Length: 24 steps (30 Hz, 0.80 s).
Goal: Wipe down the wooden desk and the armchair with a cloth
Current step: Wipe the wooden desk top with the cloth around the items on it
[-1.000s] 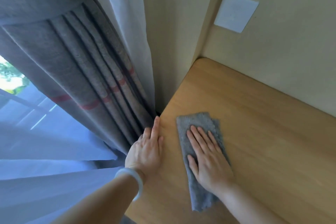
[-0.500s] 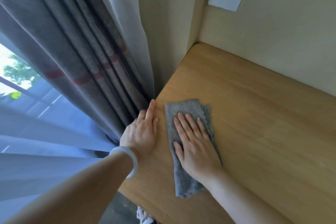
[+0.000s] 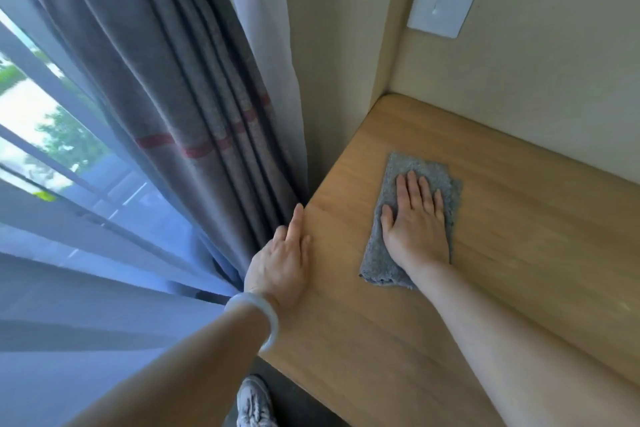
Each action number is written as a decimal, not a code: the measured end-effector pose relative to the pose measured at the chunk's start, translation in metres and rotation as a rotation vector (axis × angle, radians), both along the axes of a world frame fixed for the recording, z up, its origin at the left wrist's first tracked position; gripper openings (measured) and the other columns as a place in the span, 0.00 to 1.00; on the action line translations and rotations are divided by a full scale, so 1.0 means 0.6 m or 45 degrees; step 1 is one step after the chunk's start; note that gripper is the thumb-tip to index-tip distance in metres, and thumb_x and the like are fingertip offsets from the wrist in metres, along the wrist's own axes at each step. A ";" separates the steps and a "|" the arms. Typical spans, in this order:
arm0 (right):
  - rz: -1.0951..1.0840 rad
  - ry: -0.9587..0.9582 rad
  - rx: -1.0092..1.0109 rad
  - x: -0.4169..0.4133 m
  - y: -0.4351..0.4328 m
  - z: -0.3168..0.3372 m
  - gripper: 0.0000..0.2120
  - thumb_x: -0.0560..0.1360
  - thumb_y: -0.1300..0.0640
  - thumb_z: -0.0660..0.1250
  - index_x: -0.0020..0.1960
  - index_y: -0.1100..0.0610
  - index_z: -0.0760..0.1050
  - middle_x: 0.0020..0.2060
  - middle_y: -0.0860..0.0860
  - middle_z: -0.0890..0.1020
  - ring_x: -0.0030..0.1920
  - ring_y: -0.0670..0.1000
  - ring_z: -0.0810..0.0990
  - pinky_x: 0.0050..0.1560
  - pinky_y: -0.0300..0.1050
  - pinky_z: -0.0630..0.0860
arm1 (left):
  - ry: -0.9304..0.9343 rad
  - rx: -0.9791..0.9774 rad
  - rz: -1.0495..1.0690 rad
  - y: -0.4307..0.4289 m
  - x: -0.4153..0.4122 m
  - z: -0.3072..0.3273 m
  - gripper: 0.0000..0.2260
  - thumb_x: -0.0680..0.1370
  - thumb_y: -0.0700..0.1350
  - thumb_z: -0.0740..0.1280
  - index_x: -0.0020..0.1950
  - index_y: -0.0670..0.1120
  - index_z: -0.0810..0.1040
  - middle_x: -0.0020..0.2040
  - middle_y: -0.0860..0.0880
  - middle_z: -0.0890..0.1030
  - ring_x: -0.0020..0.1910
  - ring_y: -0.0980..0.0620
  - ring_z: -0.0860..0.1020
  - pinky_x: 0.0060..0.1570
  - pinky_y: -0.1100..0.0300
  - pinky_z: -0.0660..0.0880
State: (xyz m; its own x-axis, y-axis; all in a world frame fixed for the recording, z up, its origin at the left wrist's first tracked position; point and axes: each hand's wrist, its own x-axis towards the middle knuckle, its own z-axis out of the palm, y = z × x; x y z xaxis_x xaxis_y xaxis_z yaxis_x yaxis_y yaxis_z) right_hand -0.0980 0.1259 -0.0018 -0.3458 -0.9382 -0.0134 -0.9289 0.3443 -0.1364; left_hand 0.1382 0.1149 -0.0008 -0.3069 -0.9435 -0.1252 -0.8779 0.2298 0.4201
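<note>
A folded grey cloth [image 3: 420, 172] lies flat on the wooden desk [image 3: 519, 236], toward its far left corner. My right hand [image 3: 414, 222] presses down on the cloth with the palm flat and the fingers stretched toward the wall. My left hand [image 3: 284, 260] rests along the desk's left edge, fingers extended, its back against the grey curtain. A white bangle sits on that wrist. No armchair is in view.
A heavy grey curtain [image 3: 180, 107] with a red stripe and a sheer white curtain [image 3: 69, 270] hang left of the desk. Beige walls meet at the corner behind it, with a white wall plate [image 3: 443, 7]. A sneaker [image 3: 254, 402] shows on the dark floor below.
My right hand has slid the cloth away from the left edge, farther onto the desk toward the wall. My left hand stays at the desk's edge.
</note>
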 end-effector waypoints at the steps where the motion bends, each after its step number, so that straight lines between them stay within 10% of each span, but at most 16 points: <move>1: -0.003 -0.001 0.012 0.000 -0.001 0.002 0.30 0.81 0.44 0.44 0.80 0.56 0.48 0.79 0.52 0.50 0.79 0.52 0.46 0.78 0.54 0.43 | 0.000 0.030 0.027 0.019 0.023 -0.002 0.25 0.81 0.62 0.41 0.77 0.60 0.41 0.63 0.53 0.73 0.58 0.49 0.77 0.54 0.55 0.71; 9: 0.594 -0.045 0.006 0.152 0.138 -0.001 0.28 0.82 0.46 0.46 0.80 0.55 0.51 0.79 0.49 0.52 0.79 0.50 0.47 0.77 0.55 0.49 | 0.082 0.141 0.294 0.069 0.068 -0.006 0.21 0.82 0.58 0.44 0.68 0.55 0.69 0.57 0.50 0.82 0.55 0.46 0.79 0.54 0.55 0.73; 18: 0.299 -0.007 0.059 0.110 -0.091 0.011 0.28 0.82 0.46 0.45 0.80 0.53 0.48 0.79 0.48 0.49 0.79 0.50 0.45 0.78 0.53 0.43 | 0.116 0.107 0.247 0.067 0.078 -0.010 0.16 0.83 0.57 0.44 0.46 0.53 0.68 0.37 0.54 0.76 0.37 0.51 0.75 0.41 0.55 0.70; 24: 0.604 -0.019 -0.016 0.191 0.064 0.002 0.29 0.82 0.45 0.46 0.80 0.56 0.50 0.79 0.51 0.51 0.79 0.51 0.47 0.77 0.56 0.49 | 0.167 0.151 0.279 0.067 0.074 -0.001 0.16 0.83 0.55 0.46 0.45 0.50 0.69 0.39 0.51 0.78 0.42 0.47 0.78 0.44 0.53 0.72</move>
State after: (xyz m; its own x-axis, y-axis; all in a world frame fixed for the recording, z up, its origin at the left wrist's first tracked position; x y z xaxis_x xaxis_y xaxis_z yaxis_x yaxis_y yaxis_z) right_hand 0.0165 0.1642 -0.0008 0.1214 -0.9926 -0.0029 -0.9811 -0.1195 -0.1524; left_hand 0.1825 0.1552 -0.0014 -0.1181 -0.9702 -0.2117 -0.8376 -0.0171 0.5460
